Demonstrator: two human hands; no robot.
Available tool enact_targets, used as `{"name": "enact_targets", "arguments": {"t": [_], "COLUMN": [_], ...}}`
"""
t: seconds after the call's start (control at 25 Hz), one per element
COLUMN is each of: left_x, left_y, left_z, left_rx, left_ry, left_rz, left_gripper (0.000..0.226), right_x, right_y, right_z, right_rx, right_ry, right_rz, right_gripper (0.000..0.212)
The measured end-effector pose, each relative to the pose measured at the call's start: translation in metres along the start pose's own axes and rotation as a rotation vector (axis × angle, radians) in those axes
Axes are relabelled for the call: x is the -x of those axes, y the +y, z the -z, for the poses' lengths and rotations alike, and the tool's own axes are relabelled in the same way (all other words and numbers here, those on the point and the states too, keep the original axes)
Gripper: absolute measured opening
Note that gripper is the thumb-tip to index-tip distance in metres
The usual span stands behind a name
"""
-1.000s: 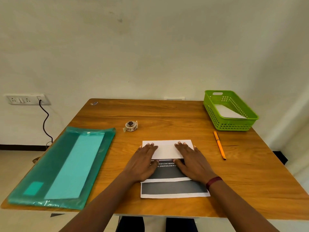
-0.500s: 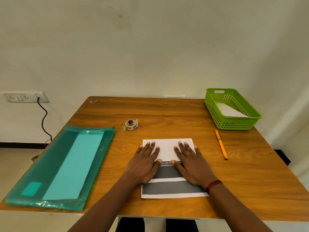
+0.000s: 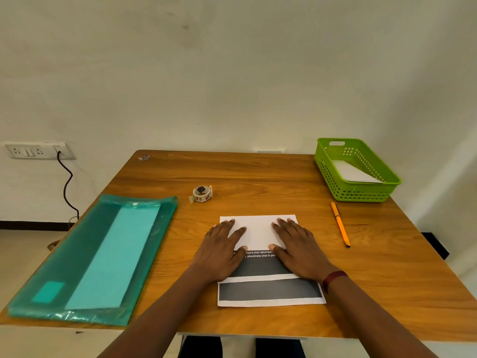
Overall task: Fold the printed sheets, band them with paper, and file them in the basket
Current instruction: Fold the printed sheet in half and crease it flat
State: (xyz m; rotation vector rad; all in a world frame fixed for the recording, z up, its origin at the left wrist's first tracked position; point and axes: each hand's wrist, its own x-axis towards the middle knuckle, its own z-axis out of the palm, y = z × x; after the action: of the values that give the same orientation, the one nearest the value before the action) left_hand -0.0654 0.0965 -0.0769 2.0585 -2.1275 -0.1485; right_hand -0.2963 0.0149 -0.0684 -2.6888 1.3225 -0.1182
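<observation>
The printed sheet (image 3: pixel 268 264) lies flat near the front edge of the table (image 3: pixel 258 174), its far part folded over toward the person so the white back faces up, with dark printed bands showing below the flap. Both hands press flat on it: the left hand (image 3: pixel 222 251) on the left side of the flap, the right hand (image 3: pixel 299 250) on the right side, fingers (image 3: pixel 238 232) spread apart and gripping nothing. The sheet's near edge stops short of the table's front edge.

To the right, an orange pen (image 3: pixel 340 224) lies apart from the sheet, with bare wood between them. Beyond it, at the far right corner, stands a green basket (image 3: pixel 361 195) holding white folded paper (image 3: pixel 353 173). A small roll of tape (image 3: pixel 202 194) sits behind the sheet, with open table all round it. A teal plastic folder (image 3: pixel 95 257) with lighter paper inside lies along the left edge.
</observation>
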Motion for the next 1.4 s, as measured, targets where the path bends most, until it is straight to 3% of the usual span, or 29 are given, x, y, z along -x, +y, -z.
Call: {"name": "enact_targets", "arguments": {"t": [0.16, 0.32, 0.4, 0.56, 0.8, 0.96, 1.12, 1.4], "left_x": [0.000, -0.002, -0.002, -0.002, -0.001, 0.000, 0.000, 0.004], "left_y": [0.002, -0.003, -0.003, 0.001, 0.003, 0.002, 0.001, 0.003], "left_z": [0.002, 0.009, 0.012, 0.021, 0.033, 0.036, 0.034, 0.030], "left_rx": [0.023, 0.206, 0.281, 0.337, 0.403, 0.412, 0.362, 0.285], "left_ry": [0.021, 0.062, 0.095, 0.183, 0.322, 0.402, 0.425, 0.456], "left_rz": [-0.008, 0.005, 0.013, 0.035, 0.039, 0.028, -0.038, -0.053], "left_gripper": [0.059, 0.053, 0.055, 0.060, 0.069, 0.051, 0.023, 0.020], "right_x": [0.001, -0.006, -0.009, -0.008, -0.005, -0.003, 0.001, 0.007], "right_y": [0.000, -0.001, -0.004, -0.009, -0.007, -0.002, 0.000, -0.004], "right_z": [0.001, 0.009, 0.014, 0.020, 0.026, 0.030, 0.030, 0.023], "right_rx": [-0.031, -0.083, -0.112, -0.152, -0.243, -0.267, -0.321, -0.308], "right_ry": [0.012, 0.007, 0.025, 0.152, 0.397, 0.535, 0.571, 0.639], "right_rz": [-0.002, -0.017, -0.025, -0.039, -0.054, 0.008, 0.055, 0.109], "right_gripper": [0.082, 0.071, 0.076, 0.080, 0.053, 0.033, 0.024, 0.017]}}
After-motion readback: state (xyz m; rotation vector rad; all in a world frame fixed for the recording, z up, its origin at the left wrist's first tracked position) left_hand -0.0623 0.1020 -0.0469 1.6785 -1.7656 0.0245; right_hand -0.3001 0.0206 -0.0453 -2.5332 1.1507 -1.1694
